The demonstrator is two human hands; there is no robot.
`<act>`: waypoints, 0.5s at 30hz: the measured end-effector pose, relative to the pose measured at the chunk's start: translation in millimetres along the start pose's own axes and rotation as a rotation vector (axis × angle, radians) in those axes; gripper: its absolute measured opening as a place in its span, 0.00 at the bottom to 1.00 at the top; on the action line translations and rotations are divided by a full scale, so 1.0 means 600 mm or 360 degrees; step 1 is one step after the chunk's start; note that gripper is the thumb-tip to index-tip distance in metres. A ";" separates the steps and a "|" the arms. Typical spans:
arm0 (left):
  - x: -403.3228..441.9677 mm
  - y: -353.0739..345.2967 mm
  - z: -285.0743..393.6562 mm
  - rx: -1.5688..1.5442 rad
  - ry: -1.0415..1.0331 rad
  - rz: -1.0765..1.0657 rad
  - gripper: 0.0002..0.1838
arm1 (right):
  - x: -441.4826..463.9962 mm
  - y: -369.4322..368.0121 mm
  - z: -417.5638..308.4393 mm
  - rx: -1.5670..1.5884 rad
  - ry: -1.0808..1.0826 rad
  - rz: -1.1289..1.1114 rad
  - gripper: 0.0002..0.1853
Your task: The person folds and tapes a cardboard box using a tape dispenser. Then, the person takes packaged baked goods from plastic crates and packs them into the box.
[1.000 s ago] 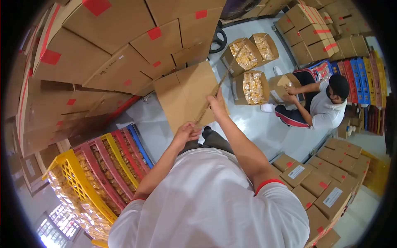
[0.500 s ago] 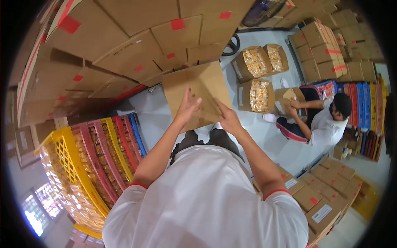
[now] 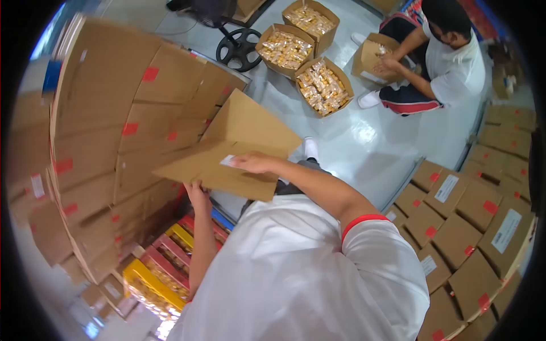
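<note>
A flattened-looking cardboard box (image 3: 250,122) with spread panels is tilted in front of my body, beside the stacked cartons. My left hand (image 3: 197,194) grips its lower left edge, with the thumb on top and other fingers hidden beneath. My right hand (image 3: 253,162) lies on the inner-facing panel, fingers stretched to the left over a small white label (image 3: 227,160). Whether that label is stuck to the cardboard or loose, I cannot tell. The box's underside is out of sight.
Stacked cartons (image 3: 94,125) form a wall on the left; more cartons (image 3: 455,238) stand on the right. Open boxes of wrapped packets (image 3: 324,85) sit on the floor near a fan base (image 3: 239,51). A seated co-worker (image 3: 449,57) handles another box. Coloured crates (image 3: 170,256) stand lower left.
My view has turned to the right. My left hand has taken hold of the box's edge, and my right hand has come onto its panel. The box has tilted and its panels have spread.
</note>
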State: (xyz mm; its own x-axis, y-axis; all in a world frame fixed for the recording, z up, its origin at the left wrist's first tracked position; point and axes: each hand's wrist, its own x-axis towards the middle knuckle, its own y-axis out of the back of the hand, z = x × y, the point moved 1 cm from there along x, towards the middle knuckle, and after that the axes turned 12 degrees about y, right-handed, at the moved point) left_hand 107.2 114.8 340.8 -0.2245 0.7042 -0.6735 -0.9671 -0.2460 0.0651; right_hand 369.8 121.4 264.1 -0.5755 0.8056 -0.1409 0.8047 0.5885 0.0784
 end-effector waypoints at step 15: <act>-0.041 0.024 -0.024 0.0157 0.0129 0.0752 0.24 | 0.007 0.124 0.560 -0.0243 -0.1212 0.0813 0.32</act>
State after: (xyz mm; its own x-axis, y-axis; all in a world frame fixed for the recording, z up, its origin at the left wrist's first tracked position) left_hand 100.5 84.1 347.7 -0.6356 0.4757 -0.6081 -0.7691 -0.4592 0.4446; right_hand 476.2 145.9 -62.1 0.1384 0.7392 -0.6591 0.8748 0.2207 0.4313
